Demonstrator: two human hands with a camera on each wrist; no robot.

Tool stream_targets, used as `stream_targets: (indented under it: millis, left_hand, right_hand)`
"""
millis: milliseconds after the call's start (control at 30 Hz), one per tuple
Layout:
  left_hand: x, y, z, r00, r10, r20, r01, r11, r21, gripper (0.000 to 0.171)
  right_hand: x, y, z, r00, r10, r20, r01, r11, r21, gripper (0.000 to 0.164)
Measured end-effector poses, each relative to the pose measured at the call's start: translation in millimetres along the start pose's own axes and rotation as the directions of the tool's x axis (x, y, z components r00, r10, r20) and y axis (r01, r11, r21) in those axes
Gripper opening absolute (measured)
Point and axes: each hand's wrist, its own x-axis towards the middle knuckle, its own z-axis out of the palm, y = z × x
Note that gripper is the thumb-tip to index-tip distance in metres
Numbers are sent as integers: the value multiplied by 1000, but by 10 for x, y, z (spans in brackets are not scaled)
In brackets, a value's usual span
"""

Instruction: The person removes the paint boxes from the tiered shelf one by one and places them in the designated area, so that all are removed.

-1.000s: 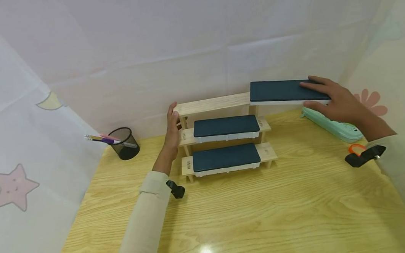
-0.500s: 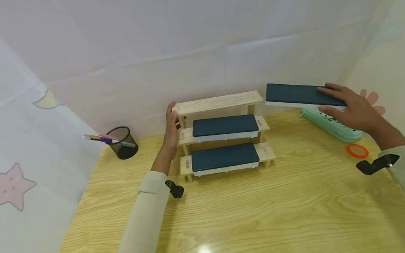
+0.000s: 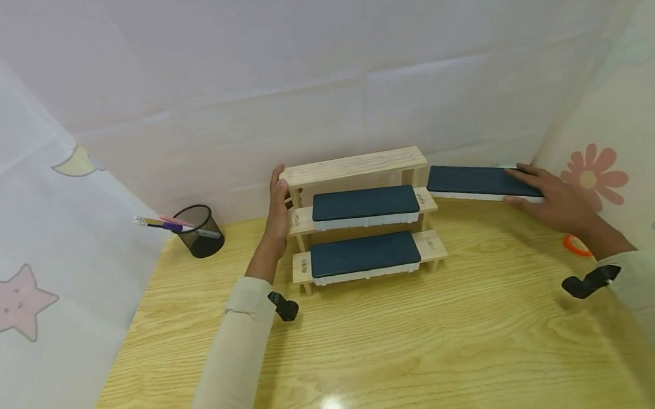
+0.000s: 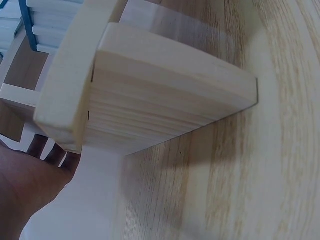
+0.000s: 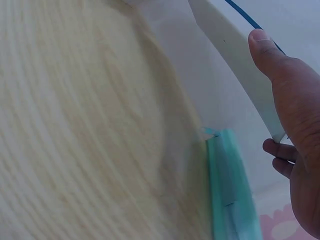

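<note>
A three-tier wooden rack [image 3: 353, 165] stands on the table near the back wall. My left hand [image 3: 276, 210] grips the left end of its top tier; in the left wrist view, fingertips [image 4: 55, 154] curl behind the wood. Two long boxes with dark blue lids and white bases, an upper box [image 3: 365, 202] and a lower box [image 3: 365, 254], lie on the middle and bottom tiers. Right of the rack, my right hand [image 3: 555, 199] holds a similar long box [image 3: 471, 180] by its right end, thumb in front. From the right wrist, this box [image 5: 240, 70] appears raised above the table.
A green pencil case [image 5: 232, 190] lies below the held box, almost wholly hidden in the head view. An orange ring [image 3: 576, 245] is partly covered by the right wrist. A black mesh cup [image 3: 201, 231] with pens stands at left. Cloth walls [image 3: 321, 75] border the table [image 3: 423, 341].
My right hand has carried the box off the right end of the top tier, rightward and then down in front of the pencil case. The left hand stays on the rack.
</note>
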Motion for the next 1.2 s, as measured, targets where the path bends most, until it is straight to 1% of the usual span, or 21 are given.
stream_targets:
  millis: [100, 200, 333, 567, 700, 967, 1100, 1200]
  left_hand:
    - [-38, 96, 10, 1000, 0, 12, 0, 1000, 7, 54]
    - [-55, 132, 15, 1000, -4, 17, 4, 1000, 20, 55]
    - [-57, 131, 13, 1000, -10, 20, 10, 1000, 22, 55]
    - [-54, 129, 9, 1000, -1, 17, 1, 1000, 16, 55]
    - [-48, 125, 11, 1000, -4, 22, 4, 1000, 16, 55]
    - [-51, 138, 12, 1000, 9, 21, -9, 1000, 17, 55]
    - [-65, 142, 8, 999, -17, 34, 16, 999, 28, 56]
    - [-72, 153, -5, 998, -39, 44, 37, 999, 36, 56]
  right_hand:
    - [5, 57, 127, 1000, 7, 21, -8, 999, 43, 73]
    - [1, 113, 252, 999, 5, 33, -7, 997, 74, 73]
    - [-10, 136, 368, 999, -9, 31, 7, 998, 63, 73]
    - [23, 122, 524, 999, -42, 9, 42, 999, 20, 73]
    - [54, 107, 577, 999, -24, 32, 24, 1000, 5, 75]
    - [116, 35, 589, 994, 30, 103, -30, 1000, -2, 77]
    - [127, 17, 626, 989, 64, 135, -63, 998, -15, 80]
    - [131, 25, 671, 985, 75, 156, -71, 997, -32, 81]
